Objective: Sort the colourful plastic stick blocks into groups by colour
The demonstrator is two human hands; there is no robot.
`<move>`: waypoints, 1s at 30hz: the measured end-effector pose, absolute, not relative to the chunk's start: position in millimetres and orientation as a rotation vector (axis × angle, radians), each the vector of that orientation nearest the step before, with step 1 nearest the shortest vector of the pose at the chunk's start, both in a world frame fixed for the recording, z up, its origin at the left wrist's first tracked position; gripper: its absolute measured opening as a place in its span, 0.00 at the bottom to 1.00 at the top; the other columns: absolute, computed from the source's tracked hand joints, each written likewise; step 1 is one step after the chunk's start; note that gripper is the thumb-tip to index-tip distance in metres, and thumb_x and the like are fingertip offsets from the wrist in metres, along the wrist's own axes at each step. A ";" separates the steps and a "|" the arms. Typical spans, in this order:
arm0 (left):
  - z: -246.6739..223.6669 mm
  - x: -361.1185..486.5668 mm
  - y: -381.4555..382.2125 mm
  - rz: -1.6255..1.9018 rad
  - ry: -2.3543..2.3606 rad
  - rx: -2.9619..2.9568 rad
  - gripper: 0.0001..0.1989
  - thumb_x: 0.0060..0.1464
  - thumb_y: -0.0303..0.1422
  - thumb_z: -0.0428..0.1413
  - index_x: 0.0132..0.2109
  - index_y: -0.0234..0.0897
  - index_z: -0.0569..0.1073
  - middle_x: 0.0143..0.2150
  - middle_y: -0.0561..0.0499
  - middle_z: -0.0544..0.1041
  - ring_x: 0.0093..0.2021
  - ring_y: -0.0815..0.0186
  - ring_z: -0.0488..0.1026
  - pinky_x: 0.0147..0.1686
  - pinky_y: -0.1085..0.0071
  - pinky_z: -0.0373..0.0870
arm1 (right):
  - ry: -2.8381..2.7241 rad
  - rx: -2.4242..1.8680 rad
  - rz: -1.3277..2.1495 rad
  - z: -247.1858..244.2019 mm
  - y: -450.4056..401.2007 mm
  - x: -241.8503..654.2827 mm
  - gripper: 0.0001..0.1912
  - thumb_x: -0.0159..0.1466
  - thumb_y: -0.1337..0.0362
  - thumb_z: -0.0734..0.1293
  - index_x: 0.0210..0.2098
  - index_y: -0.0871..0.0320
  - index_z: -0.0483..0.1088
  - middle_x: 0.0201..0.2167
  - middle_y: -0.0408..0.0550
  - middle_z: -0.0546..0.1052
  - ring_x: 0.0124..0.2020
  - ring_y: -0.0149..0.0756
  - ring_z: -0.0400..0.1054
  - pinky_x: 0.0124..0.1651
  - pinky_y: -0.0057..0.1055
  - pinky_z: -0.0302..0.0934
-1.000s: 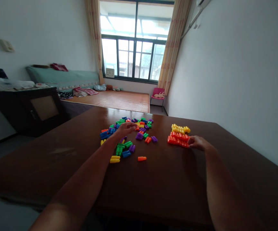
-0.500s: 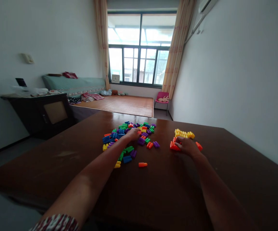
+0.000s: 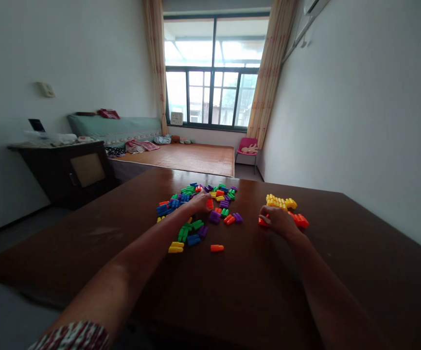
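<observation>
My left hand (image 3: 199, 201) reaches into a pile of bullet-shaped plastic toy blocks in green, blue, purple, yellow and orange. Its fingers are closed on an orange toy block (image 3: 209, 204). Over on the right, my right hand (image 3: 279, 219) curls its fingers round another orange toy block (image 3: 263, 221), low at the table top. Part of that block is covered by the fingers. More orange blocks (image 3: 299, 220) lie just right of this hand. Behind it sits a group of yellow blocks (image 3: 280, 201), side by side.
A lone orange block (image 3: 217, 248) lies near the middle of the brown table (image 3: 239, 291). Yellow blocks (image 3: 176, 247) and a blue block (image 3: 194, 239) lie at the pile's near side. Beyond the table are a bed (image 3: 196, 158), a dark cabinet (image 3: 59, 170) and a pink chair (image 3: 247, 144).
My left hand has drawn slightly back to the left, and an orange block now shows at its fingers. My right hand has shifted a little, uncovering more orange blocks on its right.
</observation>
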State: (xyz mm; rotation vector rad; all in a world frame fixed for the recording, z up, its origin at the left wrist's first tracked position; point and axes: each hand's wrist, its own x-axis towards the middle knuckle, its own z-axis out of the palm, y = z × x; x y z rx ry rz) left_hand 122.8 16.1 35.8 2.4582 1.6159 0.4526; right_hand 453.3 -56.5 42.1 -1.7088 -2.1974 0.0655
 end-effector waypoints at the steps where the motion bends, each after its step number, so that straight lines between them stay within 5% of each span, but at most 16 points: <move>1: 37.9 122.5 10.5 0.479 1.604 2.468 0.26 0.40 0.27 0.63 0.51 0.33 0.74 0.51 0.40 0.71 0.49 0.51 0.71 0.49 0.60 0.69 | -2.184 -1.642 0.103 42.0 -56.4 449.9 0.06 0.62 0.61 0.64 0.34 0.55 0.72 0.29 0.45 0.76 0.30 0.34 0.69 0.32 0.29 0.54; 7: 45.7 143.5 -40.2 0.788 0.953 2.576 0.23 0.46 0.24 0.60 0.52 0.40 0.74 0.49 0.47 0.70 0.49 0.60 0.71 0.48 0.67 0.71 | -2.059 -1.155 0.594 35.3 -64.9 403.0 0.15 0.62 0.53 0.64 0.44 0.55 0.70 0.38 0.46 0.77 0.32 0.33 0.70 0.36 0.30 0.63; 13: 32.1 160.0 -69.8 0.880 0.795 2.485 0.25 0.50 0.24 0.56 0.56 0.41 0.71 0.51 0.47 0.69 0.44 0.65 0.73 0.41 0.71 0.75 | -2.023 -1.004 0.851 26.7 -63.4 381.4 0.17 0.57 0.53 0.69 0.40 0.57 0.70 0.35 0.44 0.77 0.35 0.33 0.71 0.38 0.30 0.65; 22: 42.9 109.2 -52.0 1.205 1.064 2.251 0.12 0.54 0.34 0.54 0.44 0.38 0.77 0.51 0.44 0.73 0.51 0.58 0.73 0.38 0.67 0.78 | -1.361 -1.617 0.944 44.4 -54.7 557.1 0.21 0.46 0.58 0.78 0.33 0.61 0.70 0.27 0.47 0.77 0.27 0.33 0.71 0.32 0.29 0.68; 30: 47.1 84.0 -40.4 1.295 1.198 2.255 0.13 0.56 0.37 0.52 0.42 0.38 0.78 0.46 0.46 0.77 0.49 0.59 0.74 0.40 0.66 0.78 | -1.196 -1.912 1.040 37.3 -60.0 551.3 0.17 0.51 0.59 0.77 0.30 0.63 0.70 0.23 0.49 0.77 0.25 0.32 0.72 0.30 0.27 0.68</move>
